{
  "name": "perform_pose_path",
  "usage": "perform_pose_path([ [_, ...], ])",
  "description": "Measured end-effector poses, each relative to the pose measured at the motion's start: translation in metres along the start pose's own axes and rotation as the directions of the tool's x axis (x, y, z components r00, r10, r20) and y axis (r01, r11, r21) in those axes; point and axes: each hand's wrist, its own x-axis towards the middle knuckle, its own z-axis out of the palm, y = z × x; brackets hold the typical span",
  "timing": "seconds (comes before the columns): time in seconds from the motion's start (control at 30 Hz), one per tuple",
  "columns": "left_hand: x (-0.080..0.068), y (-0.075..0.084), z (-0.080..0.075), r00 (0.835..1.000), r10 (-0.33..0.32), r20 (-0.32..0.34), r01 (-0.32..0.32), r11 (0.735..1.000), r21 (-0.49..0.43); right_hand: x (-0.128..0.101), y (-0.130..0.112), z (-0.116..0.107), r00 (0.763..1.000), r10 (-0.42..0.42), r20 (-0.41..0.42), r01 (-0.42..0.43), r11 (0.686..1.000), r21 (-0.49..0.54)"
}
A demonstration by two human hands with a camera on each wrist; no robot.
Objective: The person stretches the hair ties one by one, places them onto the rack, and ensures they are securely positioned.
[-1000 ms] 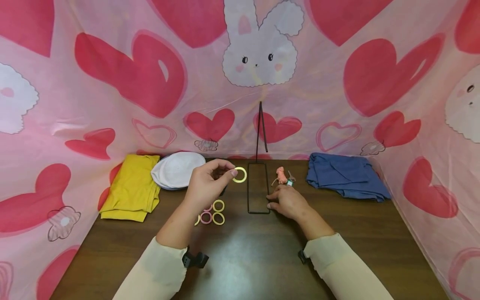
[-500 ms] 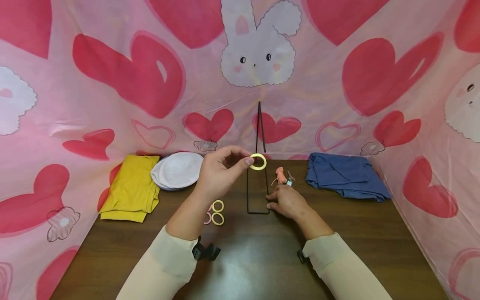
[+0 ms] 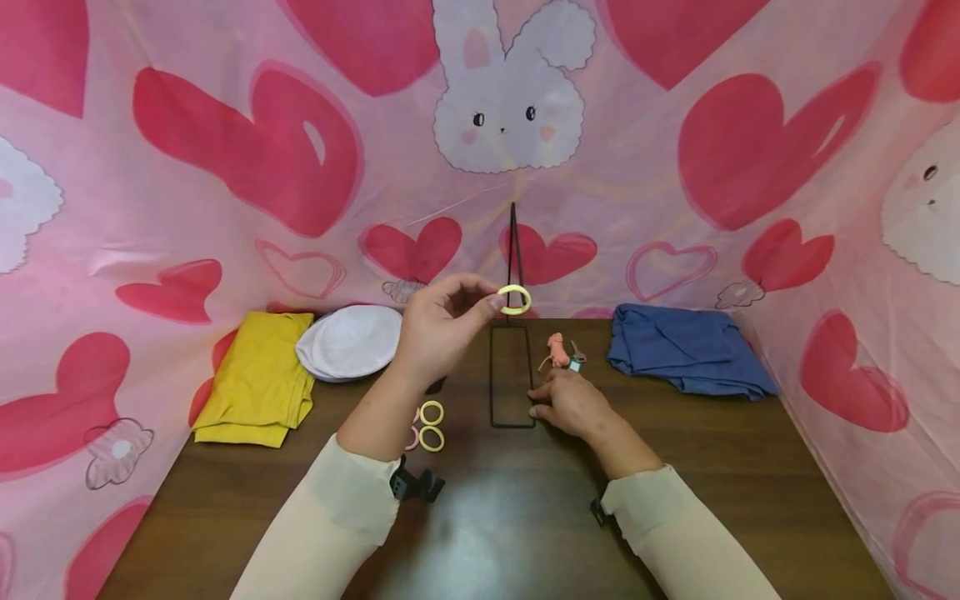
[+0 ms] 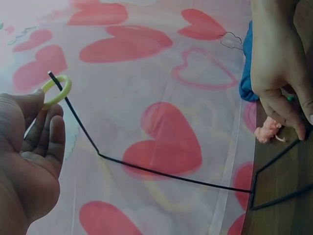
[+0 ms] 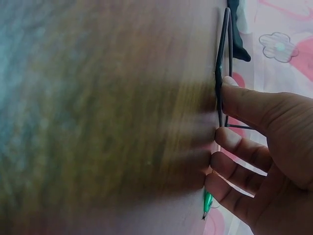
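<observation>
My left hand [image 3: 447, 329] pinches a yellow ring [image 3: 517, 312] between thumb and fingertips, raised above the table. In the left wrist view, the ring [image 4: 68, 88] encircles the upper end of the bent arm of a black wire stand [image 4: 171, 175], just below the tip. The stand's rectangular base [image 3: 492, 375] lies on the table. My right hand [image 3: 573, 404] holds the right side of that base, thumb and index finger on the wire in the right wrist view. More yellow rings [image 3: 431, 450] and pink rings [image 3: 413, 438] lie by my left forearm, partly hidden.
An orange figure [image 3: 557, 350] with a key and green tag lies just beyond my right hand. Folded yellow cloth [image 3: 258, 375] and a white hat-like item [image 3: 352, 342] are left; folded blue cloth [image 3: 686, 350] is right. A patterned curtain [image 3: 420, 192] hangs behind the table.
My left hand has carried the yellow ring up and right, from beside the base to the top part of the stand. My right hand has kept its hold on the base.
</observation>
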Motion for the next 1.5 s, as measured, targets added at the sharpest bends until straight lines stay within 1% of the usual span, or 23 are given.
perform_pose_path([
  [0.13,0.004,-0.004,-0.001,1.000,-0.022,-0.016,0.022,1.000,0.007,0.001,0.000,0.000,1.000,0.009,0.008,-0.009,1.000,-0.001],
  [0.33,0.014,-0.012,0.000,0.998,-0.059,-0.038,0.062,0.995,0.076,0.001,-0.001,0.000,1.000,0.010,0.008,-0.010,1.000,-0.004],
  [0.5,0.023,-0.019,0.002,0.994,-0.088,-0.065,0.095,0.990,0.108,0.001,-0.001,0.000,1.000,0.019,0.010,-0.019,1.000,-0.001],
  [0.63,0.032,-0.025,0.002,0.991,-0.108,-0.075,0.116,0.986,0.116,0.000,-0.002,-0.001,0.999,0.029,0.018,-0.029,1.000,0.002],
  [0.77,0.043,-0.031,0.002,0.988,-0.127,-0.088,0.136,0.985,0.103,0.001,-0.004,0.000,0.999,0.034,0.024,-0.034,0.999,0.000],
  [0.97,0.057,-0.037,0.003,0.977,-0.186,-0.100,0.192,0.980,0.053,0.001,-0.006,0.000,0.999,0.023,0.022,-0.024,1.000,0.005],
  [1.2,0.073,-0.047,0.009,0.967,-0.234,-0.096,0.229,0.971,-0.064,0.001,-0.005,0.001,1.000,0.021,0.017,-0.022,1.000,0.012],
  [1.33,0.084,-0.049,0.014,0.956,-0.273,-0.110,0.256,0.956,-0.142,0.001,-0.003,0.000,1.000,0.022,0.018,-0.022,1.000,0.013],
  [1.5,0.096,-0.049,0.018,0.942,-0.308,-0.137,0.268,0.931,-0.250,0.001,-0.002,-0.001,0.999,0.029,0.022,-0.029,1.000,0.007],
])
